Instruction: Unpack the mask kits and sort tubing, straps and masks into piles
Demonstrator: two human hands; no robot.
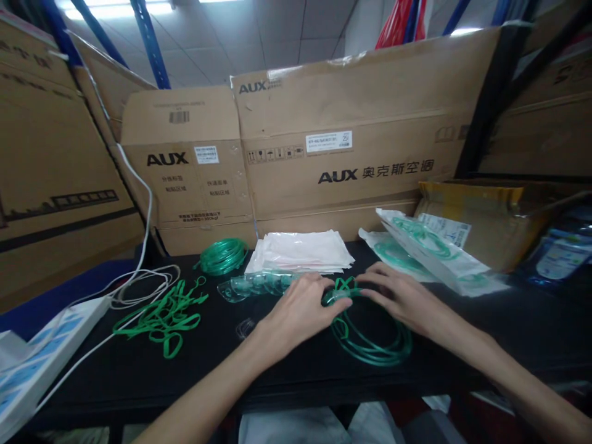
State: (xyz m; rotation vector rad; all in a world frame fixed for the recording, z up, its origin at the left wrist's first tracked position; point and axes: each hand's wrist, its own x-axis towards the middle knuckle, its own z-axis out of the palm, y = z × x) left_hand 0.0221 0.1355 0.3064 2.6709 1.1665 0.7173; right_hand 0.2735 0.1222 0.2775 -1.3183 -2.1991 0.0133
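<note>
My left hand (308,307) is closed around a clear green plastic piece, its thumb pressed along the near side. From it a coil of thin green tubing (377,354) loops down onto the black tabletop. My right hand (395,290) pinches the tubing at the top right of this coil, fingers bent. Between both hands, small loops of green elastic strap (343,283) show. Just beyond my left hand lies a row of nested clear green masks (259,283), partly hidden by my fingers. The exact shape of the held piece is covered.
Left on the table lie tangled green straps (169,317), a white power strip (50,351) and its cable. Behind are a green tubing coil (224,256) and white bags (303,250). Packed pouches (430,253), a cardboard box (467,213) and a blue bottle (562,246) stand right.
</note>
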